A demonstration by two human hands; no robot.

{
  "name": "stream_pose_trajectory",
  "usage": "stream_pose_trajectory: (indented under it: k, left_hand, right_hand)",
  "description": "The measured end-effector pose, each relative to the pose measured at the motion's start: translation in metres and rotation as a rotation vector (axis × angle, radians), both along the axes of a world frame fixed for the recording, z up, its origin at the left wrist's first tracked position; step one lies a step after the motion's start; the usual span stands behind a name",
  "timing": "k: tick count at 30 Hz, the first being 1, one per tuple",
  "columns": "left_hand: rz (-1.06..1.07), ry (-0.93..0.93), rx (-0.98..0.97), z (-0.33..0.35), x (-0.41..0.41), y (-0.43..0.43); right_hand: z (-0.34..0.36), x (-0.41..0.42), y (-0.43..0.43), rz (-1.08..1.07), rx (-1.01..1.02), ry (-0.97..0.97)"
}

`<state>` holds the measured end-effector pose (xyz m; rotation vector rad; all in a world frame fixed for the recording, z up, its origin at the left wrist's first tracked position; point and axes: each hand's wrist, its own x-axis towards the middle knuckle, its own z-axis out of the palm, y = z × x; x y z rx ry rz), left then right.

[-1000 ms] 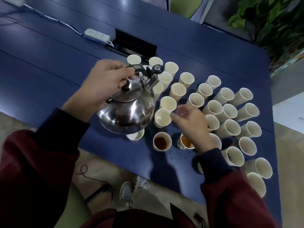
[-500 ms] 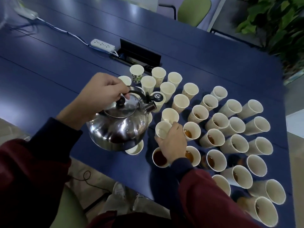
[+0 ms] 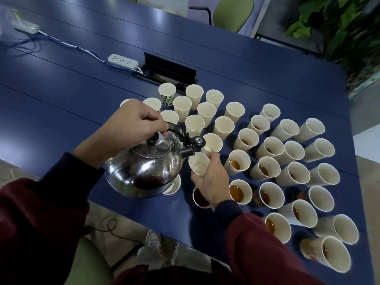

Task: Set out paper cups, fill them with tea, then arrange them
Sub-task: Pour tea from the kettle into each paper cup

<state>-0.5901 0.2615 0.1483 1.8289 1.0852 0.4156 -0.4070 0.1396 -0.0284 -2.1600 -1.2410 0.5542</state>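
Note:
My left hand [image 3: 131, 126] grips the black handle of a shiny steel kettle [image 3: 144, 169], which hangs above the blue table [image 3: 61, 103] with its spout [image 3: 188, 150] pointing right. My right hand [image 3: 211, 179] holds an empty paper cup [image 3: 198, 163] right under the spout, fingers curled round its side. Several paper cups stand in rows across the table: those at the back left look empty [image 3: 194, 125], many on the right hold brown tea [image 3: 236, 164]. One cup [image 3: 172, 185] is half hidden under the kettle.
A white power strip [image 3: 123, 61] with its cable and an open black cable box [image 3: 169, 67] lie behind the cups. A green chair [image 3: 233, 13] and a plant [image 3: 339, 27] stand beyond the table. The near table edge runs just below the kettle.
My right hand has taken hold of an empty cup and brought it under the kettle's spout. The kettle has come a little lower and nearer.

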Motion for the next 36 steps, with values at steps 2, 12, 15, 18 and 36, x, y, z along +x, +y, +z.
stream_pose_trajectory:
  k: [2, 12, 15, 18, 36]
  left_hand:
    - [0.003, 0.023, 0.01, 0.0, 0.003, -0.001]
    - [-0.07, 0.094, 0.068, -0.002, 0.018, 0.0]
    - [-0.101, 0.119, 0.101, -0.002, 0.022, 0.001]
    - [-0.125, 0.167, 0.159, -0.002, 0.024, 0.001]
    - [-0.162, 0.247, 0.335, 0.002, 0.037, 0.001]
  right_hand:
    - [0.002, 0.0, -0.001, 0.014, 0.036, 0.054]
    - [0.003, 0.005, 0.002, 0.133, 0.148, 0.053]
    - [0.006, 0.007, 0.003, 0.137, 0.154, 0.069]
    - [0.007, 0.009, 0.004, 0.123, 0.145, 0.098]
    - [0.011, 0.012, 0.014, 0.1, 0.139, 0.092]
